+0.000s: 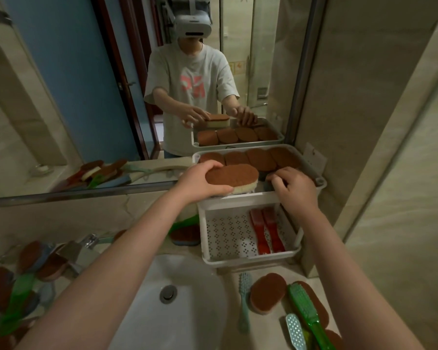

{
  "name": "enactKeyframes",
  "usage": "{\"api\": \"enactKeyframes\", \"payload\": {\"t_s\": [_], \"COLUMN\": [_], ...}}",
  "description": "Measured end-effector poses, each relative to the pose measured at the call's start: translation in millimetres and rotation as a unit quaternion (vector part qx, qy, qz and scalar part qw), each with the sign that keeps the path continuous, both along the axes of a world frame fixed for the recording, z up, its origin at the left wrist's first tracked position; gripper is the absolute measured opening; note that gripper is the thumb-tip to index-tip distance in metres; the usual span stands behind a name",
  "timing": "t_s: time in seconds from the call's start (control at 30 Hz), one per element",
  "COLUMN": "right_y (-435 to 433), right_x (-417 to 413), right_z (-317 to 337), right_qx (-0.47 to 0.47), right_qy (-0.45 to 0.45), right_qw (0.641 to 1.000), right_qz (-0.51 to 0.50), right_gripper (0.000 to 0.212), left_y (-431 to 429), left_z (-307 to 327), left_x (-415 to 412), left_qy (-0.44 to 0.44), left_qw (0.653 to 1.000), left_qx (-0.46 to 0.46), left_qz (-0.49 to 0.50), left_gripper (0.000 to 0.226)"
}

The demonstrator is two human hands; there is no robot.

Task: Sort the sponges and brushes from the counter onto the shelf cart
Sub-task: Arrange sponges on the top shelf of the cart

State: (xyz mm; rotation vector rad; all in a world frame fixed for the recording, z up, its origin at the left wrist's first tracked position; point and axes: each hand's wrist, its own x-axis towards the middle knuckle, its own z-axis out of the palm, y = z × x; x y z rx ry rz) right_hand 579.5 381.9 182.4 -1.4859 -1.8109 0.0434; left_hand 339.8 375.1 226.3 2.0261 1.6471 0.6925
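**Brown sponge going onto the top shelf**

Brown on top and pale yellow beneath, the sponge (232, 179) sits in the grip of the left hand (200, 183), fingers closed round its left end, just above the front edge of the cart's top tray (319, 184). The right hand (295, 186) rests fingers-down inside that tray, holding nothing I can make out (perhaps steadying it). A row of sponges (250, 157) already fills the back. Two red brushes (267, 229) lie in the lower tray (228, 236).

Placing is the step in hand. Next, it likely calls for lowering the sponge into the front gap, then fetching more from the bench (278, 324).
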Motion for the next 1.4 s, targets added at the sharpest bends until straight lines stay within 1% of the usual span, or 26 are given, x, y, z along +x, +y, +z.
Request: {"api": "enactKeyframes", "payload": {"t_s": [0.13, 0.27, 0.33, 0.4, 0.47, 0.6, 0.7, 0.77, 0.8, 0.87, 0.9, 0.97, 1.03, 1.07, 1.13, 1.2, 1.27, 1.33, 1.37, 1.4], "right_y": [1, 2, 2, 1, 0, -1, -4, -6, -8, -15, -19, -32, -45, -51, -59, -66, -72, -78, -81, -83], "right_x": [0, -1, -1, 0, -1, -3, -7, -9, -9, -10, -11, -13, -16, -17, -18, -17, -15, -13, -12, -11], "right_z": [-1, 0, 1, 1, 0, -4, -8, -12, -14, -21, -24, -33, -46, -54, -78, -106, -133, -153, -161, -169], "right_qx": [0.004, 0.007, 0.011, 0.019, 0.027, 0.056, 0.059, 0.068, 0.087, 0.148, 0.177, 0.217, 0.223, 0.211, 0.156, 0.06, -0.062, -0.202, -0.265, -0.32], "right_qy": [-0.018, -0.019, -0.015, -0.008, -0.004, -0.023, -0.033, -0.028, -0.02, 0.001, 0.016, 0.05, 0.074, 0.077, 0.065, 0.04, -0.002, -0.076, -0.116, -0.147], "right_qw": [1.0, 1.0, 1.0, 1.0, 1.0, 0.997, 0.995, 0.994, 0.993, 0.987, 0.982, 0.973, 0.97, 0.972, 0.984, 0.996, 0.997, 0.976, 0.956, 0.935], "right_qz": [-0.012, -0.022, -0.019, -0.016, -0.014, -0.043, -0.071, -0.076, -0.072, -0.066, -0.064, -0.062, -0.066, -0.067, -0.063, -0.052, -0.042, -0.04, -0.041, -0.045], "right_gripper": [0.042, 0.046, 0.047, 0.047, 0.046, 0.043, 0.039, 0.035, 0.032, 0.025, 0.022, 0.02, 0.019, 0.019, 0.02, 0.025, 0.034, 0.037, 0.042, 0.052], "left_y": [2, 6, 8, 10, 10, 6, 1, -3, -5, -10, -14, -25, -39, -47, -60, -69, -74, -76, -77, -76], "left_z": [2, 1, 0, -3, -4, -4, -6, -8, -9, -14, -19, -31, -48, -57, -78, -102, -129, -154, -165, -176], "left_x": [7, 14, 21, 27, 31, 35, 37, 38, 39, 41, 42, 44, 48, 51, 56, 60, 59, 56, 54, 52], "left_qy": [0.038, 0.078, 0.084, 0.084, 0.084, 0.089, 0.084, 0.109, 0.129, 0.146, 0.134, 0.085, 0.049, 0.042, 0.028, 0.021, 0.025, 0.024, 0.026, 0.031], "left_qw": [0.999, 0.995, 0.994, 0.995, 0.996, 0.996, 0.996, 0.993, 0.991, 0.985, 0.981, 0.961, 0.935, 0.928, 0.932, 0.948, 0.966, 0.987, 0.995, 0.999], "left_qx": [0.008, -0.033, -0.037, -0.029, -0.018, 0.027, 0.029, 0.037, 0.047, 0.095, 0.141, 0.261, 0.352, 0.37, 0.36, 0.318, 0.256, 0.156, 0.096, 0.036], "left_qz": [-0.029, -0.046, -0.055, -0.054, -0.032, 0.003, 0.003, 0.001, 0.002, 0.008, 0.013, 0.02, 0.021, 0.015, -0.005, -0.02, -0.026, -0.02, -0.014, -0.005], "left_gripper": [0.069, 0.068, 0.065, 0.058, 0.052, 0.042, 0.043, 0.046, 0.047, 0.049, 0.048, 0.039, 0.024, 0.019, 0.017, 0.018, 0.019, 0.019, 0.02, 0.023]}}
